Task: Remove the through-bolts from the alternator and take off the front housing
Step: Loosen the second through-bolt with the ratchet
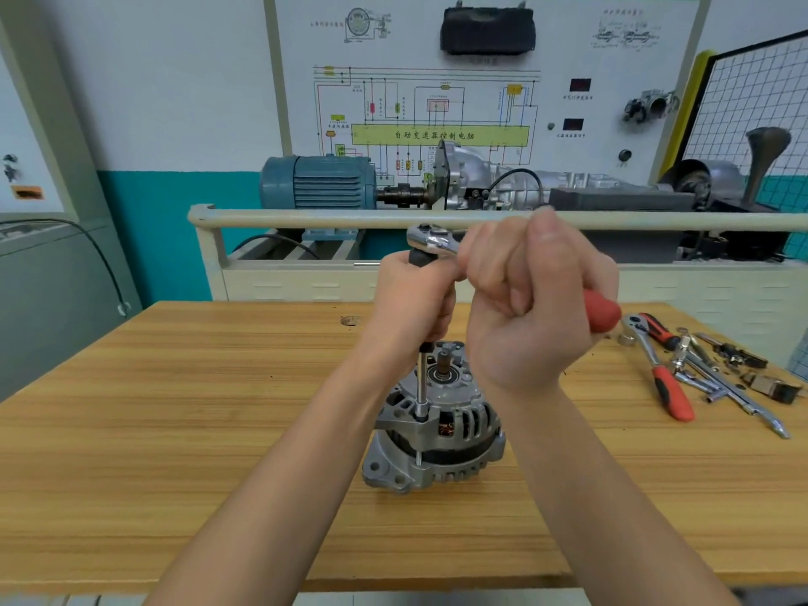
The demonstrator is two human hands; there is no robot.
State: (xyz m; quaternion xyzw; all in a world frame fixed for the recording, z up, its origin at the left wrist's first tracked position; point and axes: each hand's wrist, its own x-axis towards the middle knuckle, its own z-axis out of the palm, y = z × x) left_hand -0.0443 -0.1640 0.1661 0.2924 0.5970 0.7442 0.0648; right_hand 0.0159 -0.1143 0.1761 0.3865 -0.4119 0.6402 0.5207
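Both hands' grip clamps the ratchet [433, 241] over the alternator [437, 426], its markings seemingly unreadable

Both bare forearms reach forward and upward, hands raised side by side. Left hand [413, 299] is curled in a vertical fist-grip; right hand [531, 308] is clenched, thumb uppermost.

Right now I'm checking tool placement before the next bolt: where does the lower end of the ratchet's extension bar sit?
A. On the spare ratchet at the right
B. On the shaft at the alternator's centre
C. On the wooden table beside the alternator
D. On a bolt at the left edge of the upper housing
D: the extension bar drops from the left hand to a bolt at the left rim of the alternator, beside the central shaft.
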